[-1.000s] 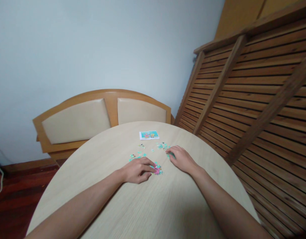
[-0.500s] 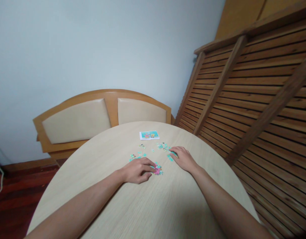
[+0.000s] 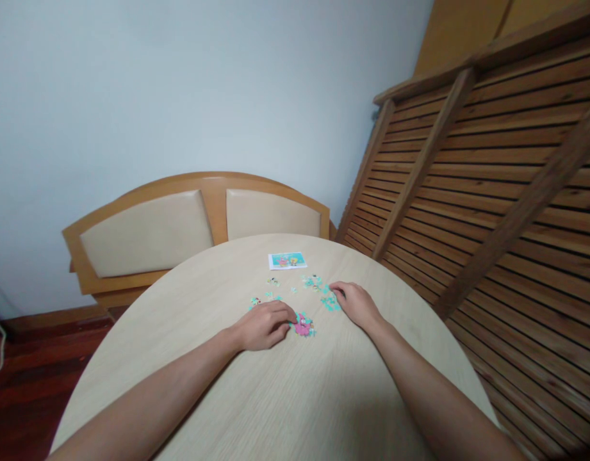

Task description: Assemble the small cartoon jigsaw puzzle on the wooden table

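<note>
A partly joined patch of jigsaw puzzle (image 3: 303, 325), pink in the middle with turquoise bits around it, lies on the round table. At its left edge rests my left hand (image 3: 266, 325), fingers bent and a little apart, fingertips touching or nearly touching the patch. Loose turquoise puzzle pieces (image 3: 330, 303) lie to the right. Beside them is my right hand (image 3: 357, 303), palm down, with a gap between thumb and forefinger; I see nothing held there. Behind the pieces sits a small picture card (image 3: 287, 260) with a pink and a yellow figure on turquoise.
More loose pieces (image 3: 312, 282) are scattered in front of the card, and others (image 3: 256, 301) lie just beyond my left hand. The pale wooden table (image 3: 256, 410) has a curved edge. A padded headboard (image 3: 150, 234) stands behind it, a slatted wooden frame (image 3: 467, 192) at the right.
My left hand has drawn back slightly left, uncovering more of the pink patch. My right hand has shifted a little right, off the turquoise pieces, and its fingers are more bent.
</note>
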A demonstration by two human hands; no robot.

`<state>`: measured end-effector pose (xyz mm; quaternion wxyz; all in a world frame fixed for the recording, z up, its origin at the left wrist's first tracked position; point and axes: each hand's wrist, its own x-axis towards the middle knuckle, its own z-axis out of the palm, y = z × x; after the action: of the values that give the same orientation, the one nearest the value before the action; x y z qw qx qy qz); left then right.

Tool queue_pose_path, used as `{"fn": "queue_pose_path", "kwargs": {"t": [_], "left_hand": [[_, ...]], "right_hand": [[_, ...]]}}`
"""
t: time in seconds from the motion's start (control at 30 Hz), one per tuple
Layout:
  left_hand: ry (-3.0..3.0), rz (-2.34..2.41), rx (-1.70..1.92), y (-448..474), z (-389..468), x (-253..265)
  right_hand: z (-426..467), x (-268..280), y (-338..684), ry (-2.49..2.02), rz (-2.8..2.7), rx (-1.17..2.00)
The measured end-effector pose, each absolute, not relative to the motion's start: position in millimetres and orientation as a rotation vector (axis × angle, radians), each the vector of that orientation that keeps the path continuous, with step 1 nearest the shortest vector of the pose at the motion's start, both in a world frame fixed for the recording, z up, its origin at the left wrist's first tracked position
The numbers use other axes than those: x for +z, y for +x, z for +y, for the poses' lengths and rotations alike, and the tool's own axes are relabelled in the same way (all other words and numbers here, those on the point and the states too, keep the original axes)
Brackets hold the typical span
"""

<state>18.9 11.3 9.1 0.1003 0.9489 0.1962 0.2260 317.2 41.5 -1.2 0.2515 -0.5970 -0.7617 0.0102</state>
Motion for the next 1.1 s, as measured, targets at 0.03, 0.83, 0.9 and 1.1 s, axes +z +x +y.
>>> {"fn": "queue_pose_path", "kwargs": {"t": [0.03, 0.83, 0.9, 1.1], "left_hand": [[2.805, 0.584, 0.668, 19.1, 11.3, 8.9], [2.867, 0.875, 0.692, 18.2, 19.5, -1.5], [2.859, 0.856, 0.685, 18.5, 19.4, -0.7], [2.855, 0.831, 0.67, 19.8, 18.7, 1.3]], "right_hand": [[40.2, 0.7, 316.3, -1.64, -2.06, 0.011], [11.9, 12.7, 263.0, -0.931, -2.447, 0.148], [10.9, 10.8, 259.1, -0.967, -2.417, 0.156], [12.6, 5.7, 253.5, -1.01, -2.398, 0.112]]}}
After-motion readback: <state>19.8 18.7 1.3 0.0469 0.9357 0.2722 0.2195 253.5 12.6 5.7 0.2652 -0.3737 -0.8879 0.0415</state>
